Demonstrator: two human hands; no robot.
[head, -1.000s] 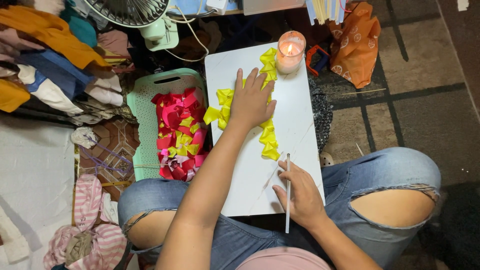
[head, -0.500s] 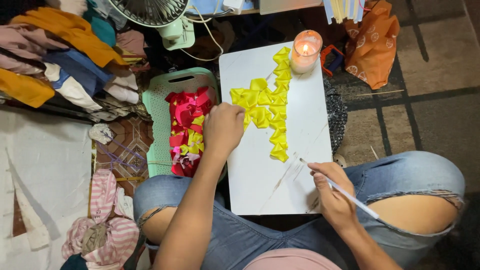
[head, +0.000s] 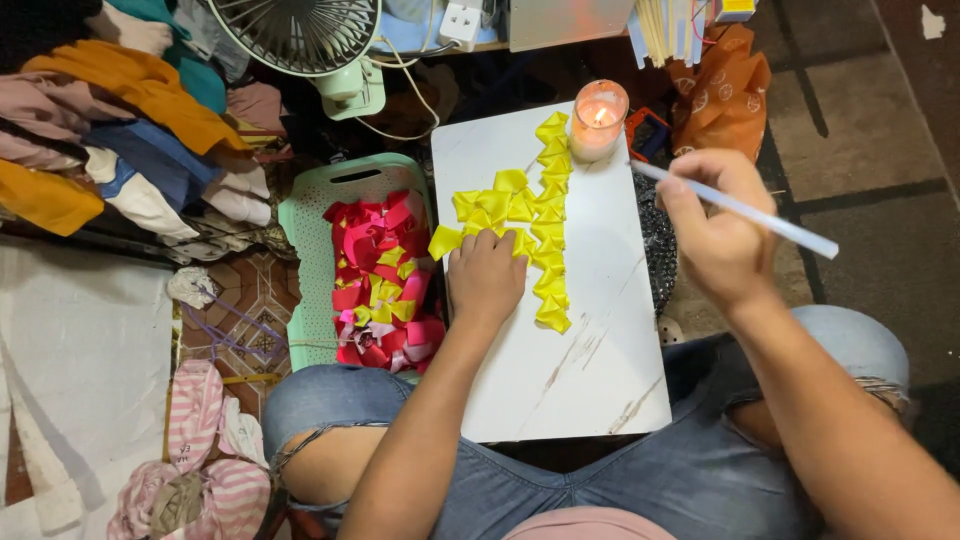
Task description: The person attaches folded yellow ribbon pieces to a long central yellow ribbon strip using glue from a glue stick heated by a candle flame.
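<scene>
A white marbled board (head: 590, 370) rests across my knees. Several folded yellow ribbon pieces (head: 540, 215) lie on it in a column with a branch to the left. My left hand (head: 487, 277) lies on the board's left edge, fingers resting on the lower yellow pieces. My right hand (head: 715, 225) hovers off the board's right edge and grips a thin white stick (head: 770, 222), whose far tip points toward a lit candle in a glass jar (head: 598, 120) at the board's top right corner.
A mint-green basket (head: 310, 260) holding red, pink and yellow folded pieces stands left of the board. Piled clothes (head: 120, 130) lie at far left, a fan (head: 300, 35) at the top, an orange bag (head: 725, 95) at top right.
My right hand has lifted the stick from the board's lower right up toward the candle. My left hand has slid down and left to the lower yellow pieces.
</scene>
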